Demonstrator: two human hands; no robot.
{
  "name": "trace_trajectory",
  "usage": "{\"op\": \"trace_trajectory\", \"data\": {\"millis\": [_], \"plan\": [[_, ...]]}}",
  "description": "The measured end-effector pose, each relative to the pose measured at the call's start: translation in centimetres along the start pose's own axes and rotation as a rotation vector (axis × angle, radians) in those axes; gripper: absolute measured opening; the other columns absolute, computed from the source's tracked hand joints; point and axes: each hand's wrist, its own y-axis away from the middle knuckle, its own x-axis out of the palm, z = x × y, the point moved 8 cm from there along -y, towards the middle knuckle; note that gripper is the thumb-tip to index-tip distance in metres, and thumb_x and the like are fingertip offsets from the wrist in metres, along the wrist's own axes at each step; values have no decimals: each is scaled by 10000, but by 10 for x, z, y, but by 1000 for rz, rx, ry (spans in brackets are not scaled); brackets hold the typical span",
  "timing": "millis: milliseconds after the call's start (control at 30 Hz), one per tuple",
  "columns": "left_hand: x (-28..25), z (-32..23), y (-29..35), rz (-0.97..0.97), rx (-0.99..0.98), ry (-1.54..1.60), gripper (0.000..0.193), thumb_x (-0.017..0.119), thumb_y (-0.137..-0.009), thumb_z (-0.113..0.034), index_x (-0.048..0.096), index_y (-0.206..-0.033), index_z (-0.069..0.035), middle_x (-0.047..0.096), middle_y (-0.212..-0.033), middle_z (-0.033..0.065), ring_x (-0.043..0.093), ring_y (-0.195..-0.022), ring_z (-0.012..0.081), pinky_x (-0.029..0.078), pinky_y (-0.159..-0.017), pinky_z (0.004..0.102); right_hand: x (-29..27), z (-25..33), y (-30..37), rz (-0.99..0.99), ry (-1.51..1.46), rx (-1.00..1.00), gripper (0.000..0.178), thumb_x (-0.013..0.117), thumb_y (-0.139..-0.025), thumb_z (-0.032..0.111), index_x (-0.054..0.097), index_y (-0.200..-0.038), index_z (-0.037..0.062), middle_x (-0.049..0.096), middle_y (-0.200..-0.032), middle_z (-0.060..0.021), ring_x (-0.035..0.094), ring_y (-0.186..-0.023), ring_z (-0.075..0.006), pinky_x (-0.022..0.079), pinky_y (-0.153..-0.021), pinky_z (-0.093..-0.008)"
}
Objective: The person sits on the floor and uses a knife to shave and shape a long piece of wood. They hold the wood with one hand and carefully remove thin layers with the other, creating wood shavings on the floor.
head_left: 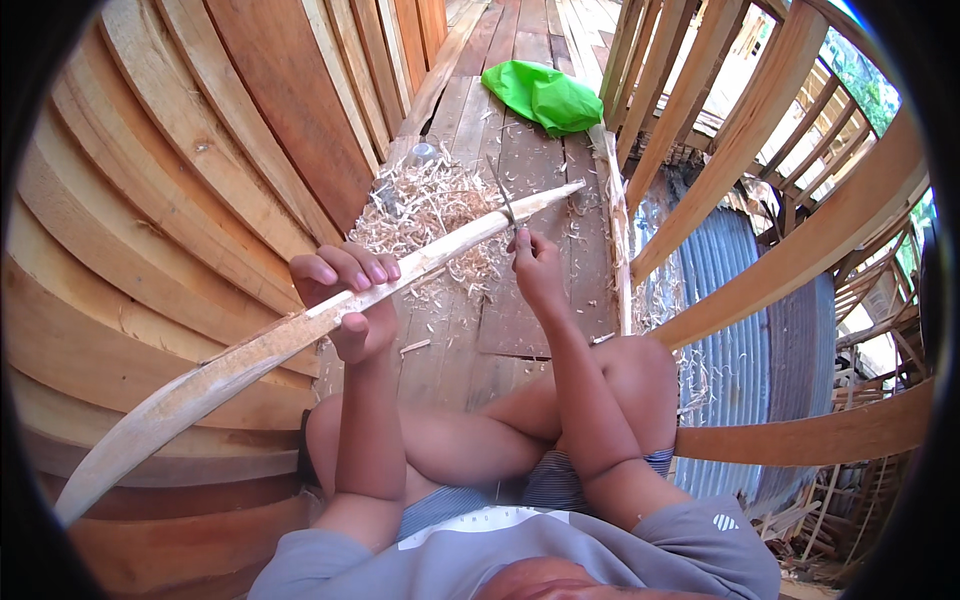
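Note:
A long, pale, bark-stripped wooden pole [250,354] runs slantwise across my lap, its thick end at the lower left and its thin tip at the upper right. My left hand [350,290] grips it near the middle, fingers over the top and thumb below. Close to the thin end, my right hand [537,262] is closed on a knife [502,190]. The narrow blade crosses the pole and appears to touch it; its handle is mostly hidden in my fist.
Curly wood shavings [440,205] heap on the plank floor [515,310] beyond the pole. A bright green bag or cloth [543,95] lies farther off. A plank wall [160,200] stands at left, a slatted railing [720,150] at right, with corrugated metal sheets [715,290] outside it.

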Motion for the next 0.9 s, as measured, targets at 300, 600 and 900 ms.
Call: {"op": "trace_trajectory", "data": {"millis": [300,600,900], "plan": [[11,-7,-9,-6,-54,24,301,658,-705,-168,384,-830,-174,354,-805,-8,356,-773,143,309,-721,314,-17,54,11,-100,444,167,628,307,-1009,372,689,-772,-67,635,-782,-334,621,-816,-522,459,-806,-582],[6,-8,-4,7,-37,37,340,653,-686,-88,341,-814,-128,424,-773,30,423,-751,173,405,-699,328,8,72,19,33,450,41,596,331,-987,356,677,-744,-63,621,-780,-349,612,-789,-531,460,-795,-587],[11,-5,0,187,-58,142,309,613,-691,-30,373,-868,-111,459,-646,32,485,-640,184,432,-717,373,6,95,32,95,492,41,579,352,-979,337,668,-707,-65,605,-702,-328,613,-720,-521,483,-756,-578]]}}
